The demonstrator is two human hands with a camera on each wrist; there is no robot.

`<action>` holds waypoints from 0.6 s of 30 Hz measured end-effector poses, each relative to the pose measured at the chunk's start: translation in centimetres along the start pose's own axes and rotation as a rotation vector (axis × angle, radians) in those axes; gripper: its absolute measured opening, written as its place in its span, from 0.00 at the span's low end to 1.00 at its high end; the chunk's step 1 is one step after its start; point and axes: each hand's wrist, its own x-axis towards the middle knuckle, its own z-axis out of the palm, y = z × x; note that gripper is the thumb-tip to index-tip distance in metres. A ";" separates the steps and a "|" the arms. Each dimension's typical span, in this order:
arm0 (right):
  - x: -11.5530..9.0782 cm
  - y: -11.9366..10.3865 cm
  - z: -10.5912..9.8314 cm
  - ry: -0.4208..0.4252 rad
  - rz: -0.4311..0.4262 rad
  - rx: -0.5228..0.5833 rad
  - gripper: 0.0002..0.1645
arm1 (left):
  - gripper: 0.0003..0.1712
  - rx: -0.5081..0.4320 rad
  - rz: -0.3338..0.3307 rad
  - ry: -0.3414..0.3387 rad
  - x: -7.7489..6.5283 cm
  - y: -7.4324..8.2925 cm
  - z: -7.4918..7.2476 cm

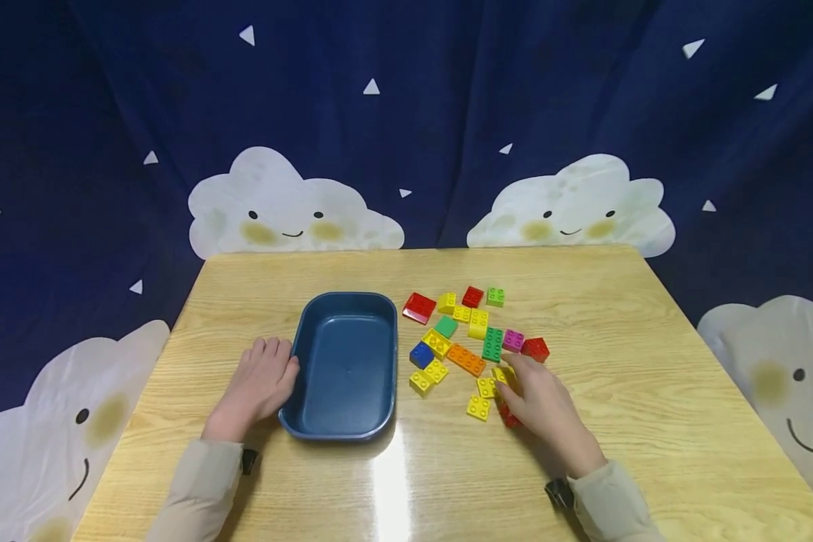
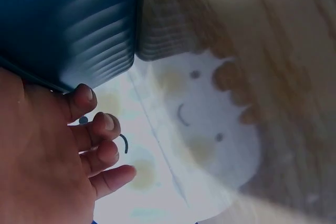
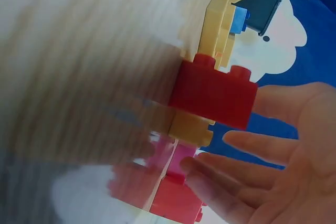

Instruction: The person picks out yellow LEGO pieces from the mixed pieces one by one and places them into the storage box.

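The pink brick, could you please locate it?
In the head view, the pink brick sits right of centre, between a green brick and a red brick, beyond the right hand.

No text, label, brand, number or sign can be read in the head view or in either wrist view; in the head view the toy bricks (image 1: 466,360) appear too small to tell whether any lettering stands on them.
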 end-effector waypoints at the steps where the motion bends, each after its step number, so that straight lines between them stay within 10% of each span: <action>1: -0.1 0.0 0.1 -0.006 0.007 -0.003 0.32 | 0.16 0.005 0.000 0.004 -0.1 0.0 0.1; 18: 0.3 -0.2 0.3 -0.060 0.095 -0.022 0.27 | 0.16 0.039 0.010 0.040 -0.2 0.0 0.2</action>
